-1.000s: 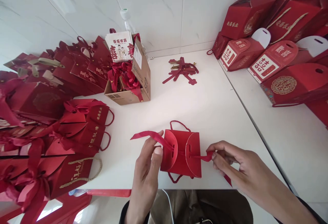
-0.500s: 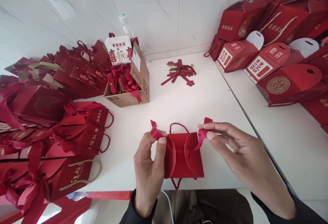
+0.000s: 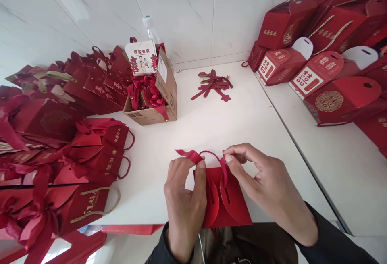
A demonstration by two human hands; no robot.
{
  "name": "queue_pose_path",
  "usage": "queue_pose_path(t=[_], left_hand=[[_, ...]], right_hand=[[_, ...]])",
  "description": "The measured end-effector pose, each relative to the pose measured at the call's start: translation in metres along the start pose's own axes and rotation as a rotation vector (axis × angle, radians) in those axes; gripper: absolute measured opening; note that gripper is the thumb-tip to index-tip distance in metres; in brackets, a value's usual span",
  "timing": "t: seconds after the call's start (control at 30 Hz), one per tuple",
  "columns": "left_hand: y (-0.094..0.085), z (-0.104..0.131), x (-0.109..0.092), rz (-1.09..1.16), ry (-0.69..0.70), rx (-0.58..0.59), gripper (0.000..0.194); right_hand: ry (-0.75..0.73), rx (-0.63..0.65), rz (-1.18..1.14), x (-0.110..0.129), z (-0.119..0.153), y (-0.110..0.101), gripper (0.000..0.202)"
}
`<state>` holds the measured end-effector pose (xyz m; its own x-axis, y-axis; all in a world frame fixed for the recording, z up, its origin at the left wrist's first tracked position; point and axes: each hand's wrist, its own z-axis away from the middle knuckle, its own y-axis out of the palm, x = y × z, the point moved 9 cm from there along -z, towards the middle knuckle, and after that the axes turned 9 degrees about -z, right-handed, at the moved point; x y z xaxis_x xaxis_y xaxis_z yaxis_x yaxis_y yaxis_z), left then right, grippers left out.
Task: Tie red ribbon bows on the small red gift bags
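Note:
A small red gift box [image 3: 226,203] lies at the table's front edge, its two curved flaps facing up and a cord handle [image 3: 209,152] sticking out at the far side. Red ribbon [image 3: 193,156] threads through slots in the flaps. My left hand [image 3: 187,195] pinches one end of it between thumb and fingers, with a tail jutting out to the left. Between thumb and forefinger, my right hand [image 3: 260,179] grips the other end above the box's right flap. Part of the box's left side is hidden behind my left hand.
Finished-looking red boxes with bows [image 3: 90,167] crowd the left side. An open cardboard box [image 3: 145,117] holds red ribbon bows and printed cards [image 3: 140,60]. Dark red strips [image 3: 213,84] lie near the wall. More red boxes [image 3: 329,100] stand at the right.
My hands have come closer together, drawing the ribbon ends inward over the box. The box has shifted toward me and turned slightly, and its flaps sit closer together.

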<state>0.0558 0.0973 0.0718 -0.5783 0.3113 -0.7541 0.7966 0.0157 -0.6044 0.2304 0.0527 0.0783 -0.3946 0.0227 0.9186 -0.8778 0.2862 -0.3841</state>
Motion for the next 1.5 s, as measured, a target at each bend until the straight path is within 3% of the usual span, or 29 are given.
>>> queue_pose_path(t=[0.2,0.37,0.53,0.8,1.1,1.37,1.5], left_hand=[[0.024,0.007,0.013,0.482,-0.323,0.26,0.019],[0.026,0.002,0.0,0.38,-0.23,0.312,0.02],[0.025,0.005,-0.024,0.196,-0.032,0.416,0.014],[0.024,0.003,-0.021,0.184,-0.044,0.423,0.026],[0.015,-0.005,-0.037,0.004,0.049,0.45,0.014],[0.017,-0.01,-0.024,0.092,-0.068,0.503,0.039],[0.02,-0.007,-0.017,0.233,-0.174,0.539,0.045]], right_hand=[[-0.028,-0.01,0.005,0.001,0.0,-0.002,0.009],[-0.156,-0.01,-0.023,0.018,0.0,-0.004,0.013],[-0.309,0.112,-0.091,0.036,-0.001,0.003,0.025],[-0.303,0.29,-0.083,0.03,-0.003,0.011,0.028],[-0.42,0.191,-0.059,0.043,-0.008,0.004,0.027],[-0.386,0.319,-0.081,0.035,-0.01,0.01,0.034],[-0.311,0.258,-0.021,0.032,-0.011,0.004,0.029]])
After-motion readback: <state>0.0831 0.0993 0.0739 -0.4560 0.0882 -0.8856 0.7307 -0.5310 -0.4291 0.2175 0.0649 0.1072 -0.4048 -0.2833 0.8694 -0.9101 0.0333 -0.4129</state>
